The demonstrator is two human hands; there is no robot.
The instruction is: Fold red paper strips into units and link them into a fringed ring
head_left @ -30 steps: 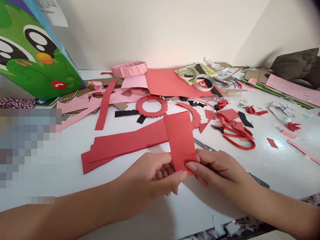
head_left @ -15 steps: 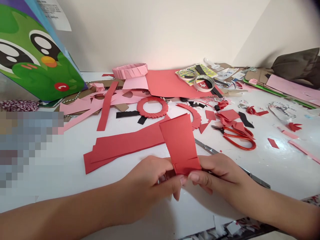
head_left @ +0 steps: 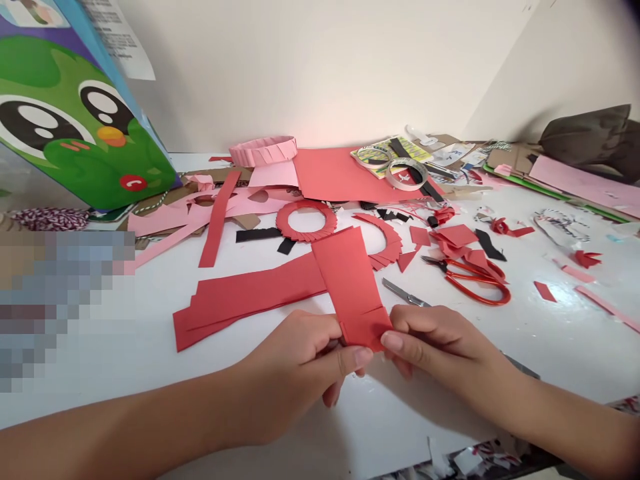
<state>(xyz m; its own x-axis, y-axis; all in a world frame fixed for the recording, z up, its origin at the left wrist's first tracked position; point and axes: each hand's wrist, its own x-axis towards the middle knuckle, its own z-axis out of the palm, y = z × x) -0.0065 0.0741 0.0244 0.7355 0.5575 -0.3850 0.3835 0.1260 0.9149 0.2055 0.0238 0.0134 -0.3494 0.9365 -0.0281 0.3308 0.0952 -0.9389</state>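
Both hands pinch the lower end of a red strip just above the near edge of the table. The left hand is closed on the strip's lower left edge, with its thumb below the paper and its fingers curled behind. The right hand grips the lower right corner between thumb and forefinger.

The strip rises from the hands with its far end leaning toward 11 o'clock. That lean is stronger than half a second ago, when the strip stood closer to 12, and its far end has swung left. A short slit runs in from its right edge just above the right thumb. The thumbs, which almost met under the strip's bottom edge before, now sit a little apart. The lower end has also shifted slightly left.

Nothing on the table has moved:
- The long pieces of red paper lie at 10 o'clock from the hands, passing behind the strip.
- The ring lies at 12 o'clock.
- The scissors lie at 2 o'clock from the right hand.
- A metal tool lies between the scissors and the right hand.
- The tape rolls lie farther off at 1 o'clock.
- The green box stands at 10 o'clock.
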